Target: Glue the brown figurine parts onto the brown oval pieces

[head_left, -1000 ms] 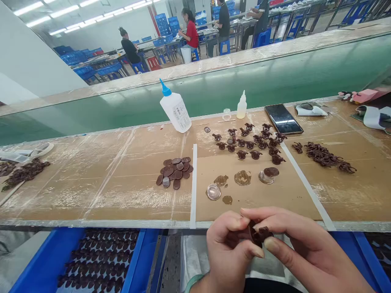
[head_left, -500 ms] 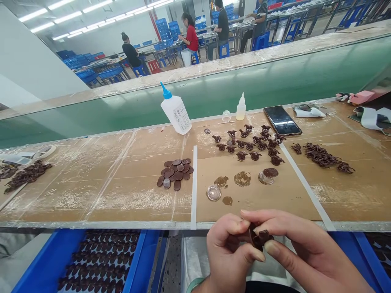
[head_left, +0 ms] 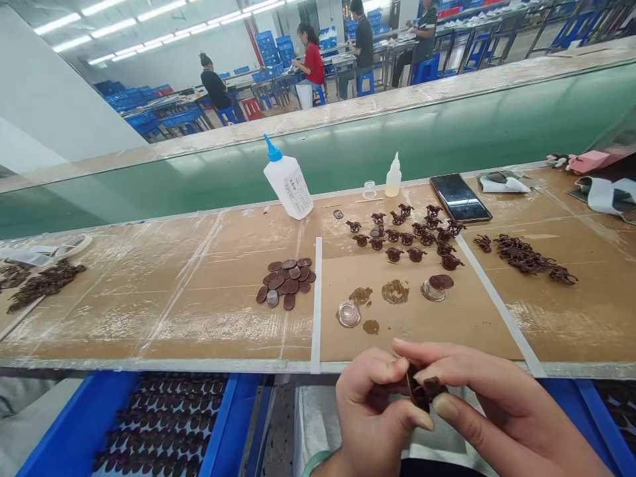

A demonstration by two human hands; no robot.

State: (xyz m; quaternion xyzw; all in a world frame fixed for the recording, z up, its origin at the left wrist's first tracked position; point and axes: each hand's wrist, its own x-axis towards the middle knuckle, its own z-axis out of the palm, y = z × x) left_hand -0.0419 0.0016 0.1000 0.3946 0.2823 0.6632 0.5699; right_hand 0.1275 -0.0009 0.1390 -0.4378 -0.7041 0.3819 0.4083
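Observation:
At the table's front edge, my left hand [head_left: 375, 397] is closed on a dark brown oval base [head_left: 416, 387], tilted with its edge toward me. My right hand [head_left: 489, 397] pinches a small dark brown figurine [head_left: 433, 387] between thumb and forefinger, against the base. Fingers hide much of both pieces. Just beyond my hands, a clear round dish [head_left: 348, 314] lies on the board, and another clear dish [head_left: 431, 290] has a brown oval base [head_left: 442, 282] on top. Brown horse-like figurines on bases [head_left: 394, 254] stand in loose rows farther back.
A pile of oval bases [head_left: 285, 285] lies left of a white tape strip [head_left: 317, 305]. Loose figurines [head_left: 527, 255] are heaped at right. Behind stand a white bottle [head_left: 289, 185], a small dropper bottle [head_left: 393, 179] and a phone [head_left: 461, 197]. A blue tray [head_left: 233, 411] sits below the table edge.
The view has shifted very slightly. Both hands stay together in nearly the same place, with the base and figurine turned a little between the fingers.

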